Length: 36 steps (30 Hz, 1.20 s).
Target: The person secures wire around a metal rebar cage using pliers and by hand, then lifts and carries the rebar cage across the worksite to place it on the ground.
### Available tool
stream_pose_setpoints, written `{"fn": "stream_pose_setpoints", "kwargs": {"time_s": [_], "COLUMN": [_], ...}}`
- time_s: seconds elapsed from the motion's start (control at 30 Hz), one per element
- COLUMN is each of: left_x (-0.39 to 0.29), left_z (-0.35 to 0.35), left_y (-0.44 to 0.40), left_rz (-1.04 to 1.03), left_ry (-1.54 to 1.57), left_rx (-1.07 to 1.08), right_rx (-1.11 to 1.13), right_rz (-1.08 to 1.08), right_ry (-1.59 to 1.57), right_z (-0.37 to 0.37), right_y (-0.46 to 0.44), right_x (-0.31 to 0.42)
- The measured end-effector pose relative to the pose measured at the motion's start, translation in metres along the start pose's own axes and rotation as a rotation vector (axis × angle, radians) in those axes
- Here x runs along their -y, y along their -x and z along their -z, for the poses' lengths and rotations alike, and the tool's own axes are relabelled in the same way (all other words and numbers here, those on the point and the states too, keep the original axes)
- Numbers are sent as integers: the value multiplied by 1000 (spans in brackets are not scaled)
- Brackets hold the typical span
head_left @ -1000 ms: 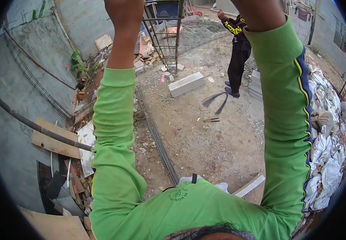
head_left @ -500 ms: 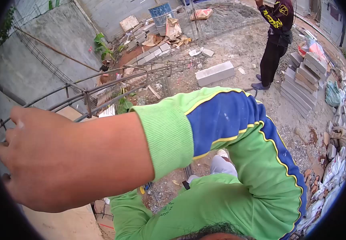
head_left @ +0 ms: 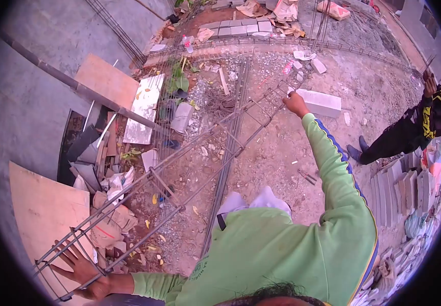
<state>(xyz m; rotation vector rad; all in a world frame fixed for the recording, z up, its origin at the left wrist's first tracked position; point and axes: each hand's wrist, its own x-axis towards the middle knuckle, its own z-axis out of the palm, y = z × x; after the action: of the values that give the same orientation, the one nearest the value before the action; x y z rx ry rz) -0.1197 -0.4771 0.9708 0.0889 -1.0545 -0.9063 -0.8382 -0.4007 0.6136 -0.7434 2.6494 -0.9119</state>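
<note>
A long rebar cage [head_left: 181,208], steel rods joined by square ties, runs diagonally from the lower left to the upper middle. At its far end, my right hand [head_left: 296,104] is closed round the end of the cage with the arm stretched out. Lower left, my left hand [head_left: 83,271] has its fingers spread among the rods near the other end, and the bars cross over it. How much weight this hand bears I cannot tell. A grey block [head_left: 318,103] lies just beyond my right hand.
Loose steel rods [head_left: 225,168] lie along the ground below the cage. A pincer-like tool [head_left: 307,176] is on the dirt. Another person [head_left: 427,112] stands at the right near stacked blocks [head_left: 401,191]. Boards [head_left: 47,209] lean by the left wall.
My right hand has gone from close in front of the camera at the left to the cage's far end. The view has tilted down, and my left hand now shows.
</note>
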Motion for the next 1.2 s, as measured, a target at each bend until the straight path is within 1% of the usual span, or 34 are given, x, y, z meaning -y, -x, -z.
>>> {"fn": "stream_pose_setpoints", "kwargs": {"time_s": [0.03, 0.07, 0.1, 0.13, 0.17, 0.2, 0.23, 0.27, 0.33, 0.37, 0.43, 0.47, 0.57, 0.63, 0.67, 0.73, 0.77, 0.83, 0.87, 0.93, 1.07, 1.1, 1.13, 1.2], "left_x": [0, 3, 6, 9, 15, 20, 28, 36, 55, 64, 81, 91, 113, 126, 133, 150, 157, 176, 184, 203, 251, 264, 277, 303], "left_z": [0, -5, -12, -19, -19, -15, -8, 0, 17, 26, 44, 54, 83, 100, 108, 122, 130, 146, 154, 170, 196, 200, 203, 204], "left_y": [2, 2, 2, 2, -1, 0, 0, -1, -6, -8, -11, -10, -12, -8, -6, -5, -4, 3, 8, 19, 55, 63, 71, 81], "left_rz": [16, 31, -1, -30, -76, -106, -129, -148, -169, -173, -190, -196, -209, -218, -219, -221, -219, -206, -203, -206, -247, -250, -255, -278], "left_ry": [14, -13, -33, -57, -105, -146, -187, -212, -250, -262, -285, -290, -289, -283, -273, -245, -225, -186, -159, -109, 58, 82, 129, 178], "left_rx": [10, -19, -161, -303, -377, -402, -409, -417, -432, -442, -488, -512, -564, -613, -628, -633, -629, -627, -629, -613, -595, -588, -575, -552], "right_rx": [36, 73, 107, 131, 101, 67, 8, 14, 499, 494, 416, 336, 329, 269, 262, 125, 174, 84, 59, 35, -80, -110, -156, -174], "right_rz": [2, -69, -138, -130, -128, -122, -3, -1, -55, -74, -167, -319, -352, -400, -390, -248, -219, -193, -182, -157, -9, 0, 9, 30], "right_ry": [24, 72, 119, 140, 220, 295, 373, 380, 80, 85, 29, -157, -135, -145, -141, -59, -84, 37, 45, 41, 19, 33, 35, 36], "right_z": [-16, -31, -36, -43, -52, -59, -82, -99, -121, -125, -130, -135, -130, -118, -106, -78, -63, -25, -13, 1, 22, 28, 24, 31], "right_y": [-15, -30, -42, -51, -55, -58, -72, -91, -115, -118, -121, -122, -141, -154, -160, -161, -171, -180, -194, -223, -306, -321, -351, -386], "right_x": [-15, -29, -33, -36, -31, -25, -38, -41, -43, -36, -7, 3, 26, 44, 62, 105, 122, 179, 191, 209, 224, 236, 232, 248]}}
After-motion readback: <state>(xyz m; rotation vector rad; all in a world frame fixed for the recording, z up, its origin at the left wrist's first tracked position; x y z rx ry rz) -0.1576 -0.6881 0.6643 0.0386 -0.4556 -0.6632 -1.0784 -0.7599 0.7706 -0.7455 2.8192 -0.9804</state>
